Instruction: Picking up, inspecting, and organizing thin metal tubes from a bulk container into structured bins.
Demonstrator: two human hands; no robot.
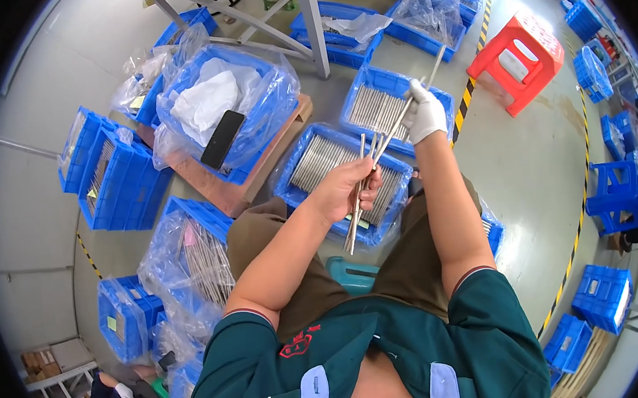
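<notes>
Two hands work above a blue crate (307, 137) full of thin metal rods, and the relation that matters is how the rods in hand cross each other. The left hand (344, 190), bare, is closed around a small bundle of rods (358, 204); their long axis runs almost upright in the picture, from below the fist up toward the far side, slightly tilted to the right. The right hand (425, 114) wears a white glove and is closed on a single rod (410, 102) — this one lies on a diagonal, its far end pointing up and right past the glove, its near end coming down to the left until it meets the top of the bundle. So the single rod lies between the two hands, and the bundle is down and left from the gloved hand, close but not in it. The left hand is nearer to the body, the right one is farther out, over a second crate of rods (372, 106) just behind the first.
</notes>
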